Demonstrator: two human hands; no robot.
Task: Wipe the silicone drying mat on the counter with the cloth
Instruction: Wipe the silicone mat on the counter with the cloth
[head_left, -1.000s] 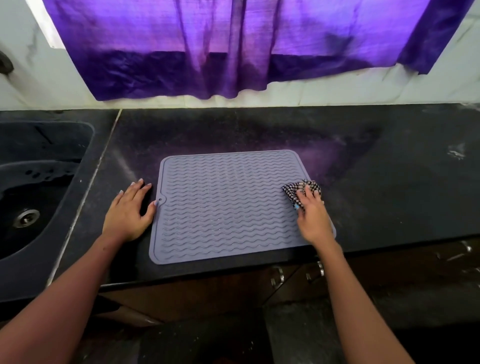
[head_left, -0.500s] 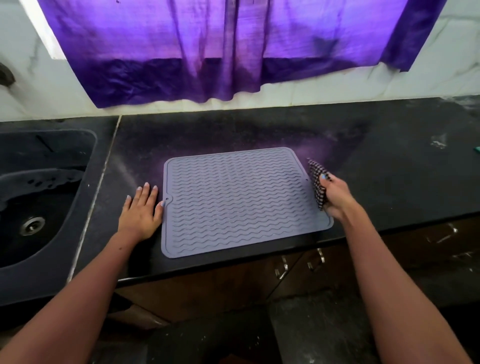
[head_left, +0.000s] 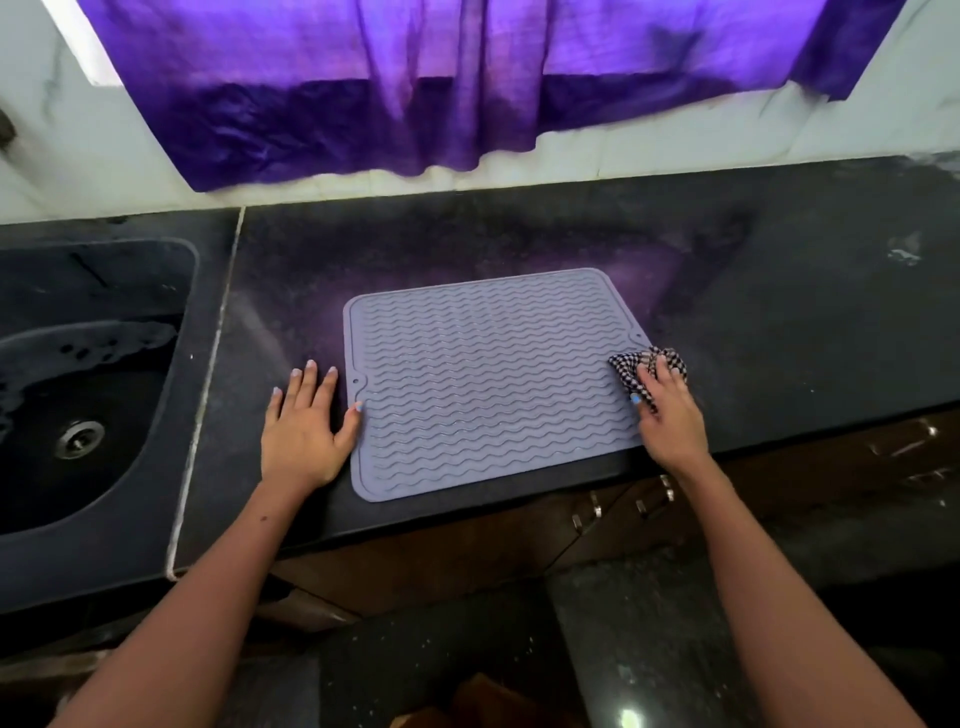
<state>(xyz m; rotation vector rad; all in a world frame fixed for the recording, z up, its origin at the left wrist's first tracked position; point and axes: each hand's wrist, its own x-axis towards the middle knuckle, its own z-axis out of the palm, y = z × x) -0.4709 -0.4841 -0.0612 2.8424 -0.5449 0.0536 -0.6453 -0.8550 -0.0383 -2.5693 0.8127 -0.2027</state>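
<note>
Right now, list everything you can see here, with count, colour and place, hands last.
grey wavy-ribbed silicone drying mat: one, grey, flat near the counter's front edge.
black-and-white checked cloth: one, bunched at the mat's right edge.
black stone counter: one, black, under the mat.
dark sink: one, black, left of the counter.
purple curtain: one, purple, on the wall behind.
metal cabinet handles: several, silver, below the counter.
left hand: flat on the counter, thumb touching the mat.
right hand: holds the cloth.

Bare counter (head_left: 779, 322) lies right of and behind the mat (head_left: 493, 384); a sink (head_left: 78, 415) bounds the left.
</note>
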